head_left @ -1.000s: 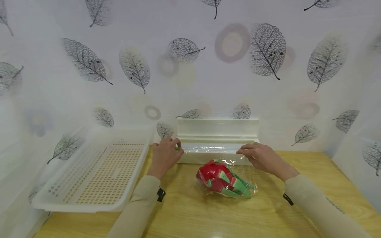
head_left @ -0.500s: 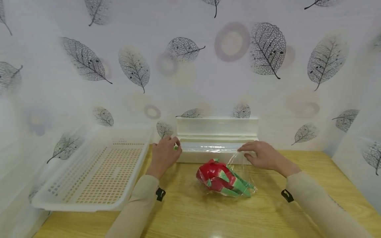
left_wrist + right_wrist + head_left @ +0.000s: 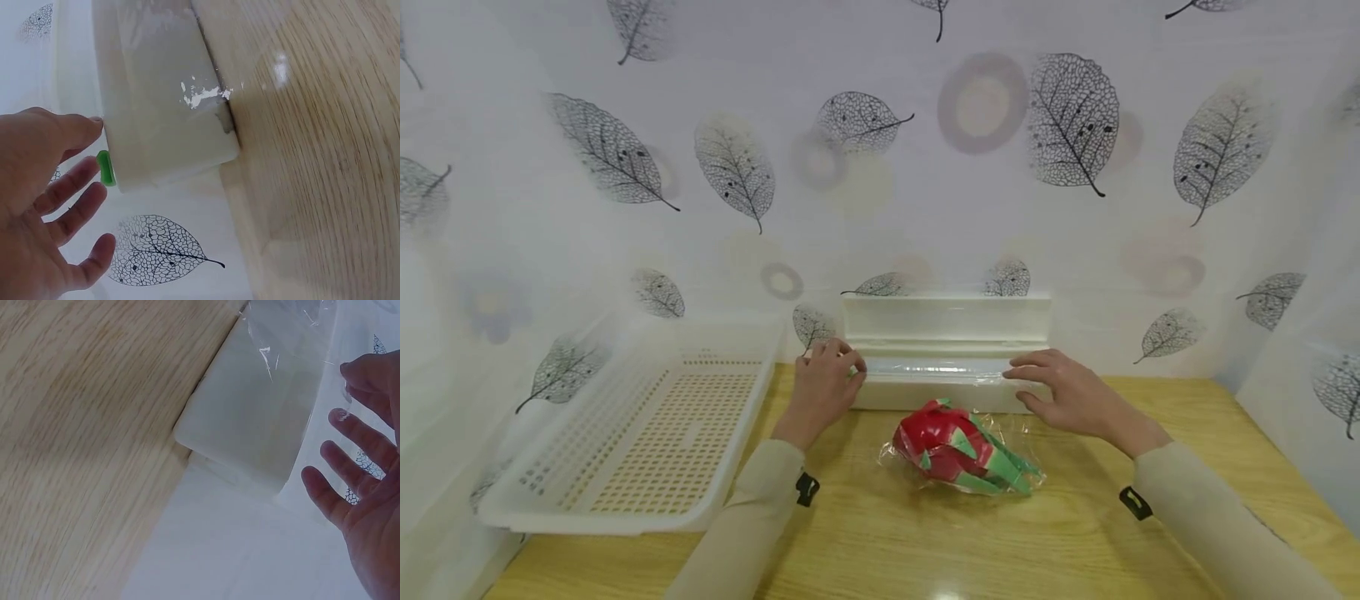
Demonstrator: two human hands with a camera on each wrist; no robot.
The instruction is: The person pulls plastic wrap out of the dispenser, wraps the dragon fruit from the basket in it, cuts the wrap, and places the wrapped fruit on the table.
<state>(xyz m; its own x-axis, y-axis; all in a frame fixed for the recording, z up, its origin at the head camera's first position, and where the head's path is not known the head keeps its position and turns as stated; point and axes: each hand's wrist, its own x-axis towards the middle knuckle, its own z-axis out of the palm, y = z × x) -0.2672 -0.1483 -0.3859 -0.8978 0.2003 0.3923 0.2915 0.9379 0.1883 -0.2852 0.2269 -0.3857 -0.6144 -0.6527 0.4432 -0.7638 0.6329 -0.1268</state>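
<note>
Blurring film edge (image 3: pixel 294 344) near right hand (image 3: pixel 1067 392); contact unclear.

white basket (image 3: pixel 625 433) near corner cut by left edge, dispenser (image 3: pixel 162 112) top cropped, wrist views blurred

No text, label, brand, number or sign can be read in any view. The wall covering (image 3: pixel 880 167) bears only leaf and ring patterns. The white box (image 3: pixel 947 350), the basket (image 3: pixel 625 433) and the worktop (image 3: pixel 925 542) carry no lettering that shows.
</note>
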